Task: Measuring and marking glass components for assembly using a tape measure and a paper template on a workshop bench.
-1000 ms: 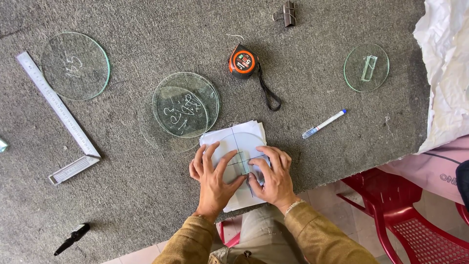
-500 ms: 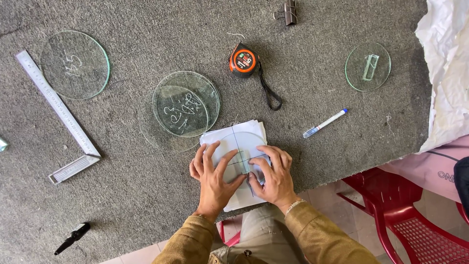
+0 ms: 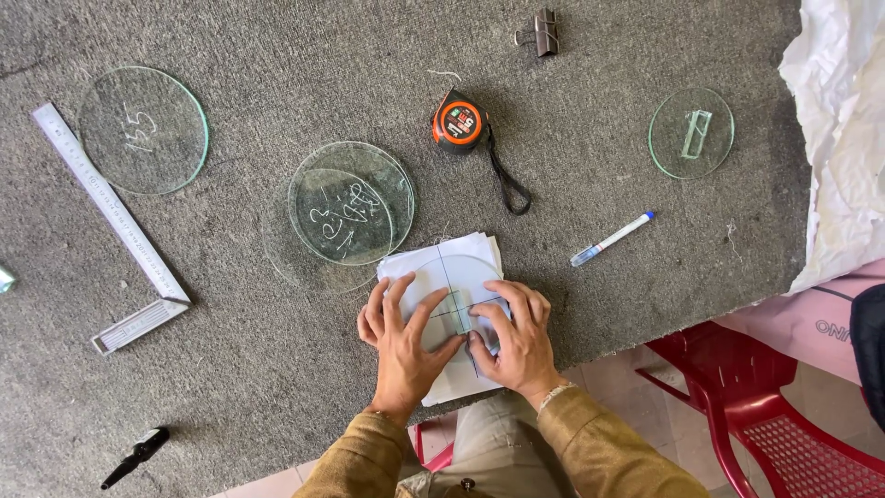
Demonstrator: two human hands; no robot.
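Glass discs, five counted, one (image 3: 458, 290) under left hand (image 3: 404, 343), right hand (image 3: 516, 337), fingers spread flat.

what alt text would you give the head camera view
A person's left hand and right hand press flat on a round glass disc lying on white paper marked with crossed lines, on a grey carpeted table. Around it lie more glass discs, a tape measure, a square ruler and a pen.

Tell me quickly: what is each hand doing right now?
Left hand: open, fingers spread flat on the glass disc.
Right hand: open, pressing the same disc.
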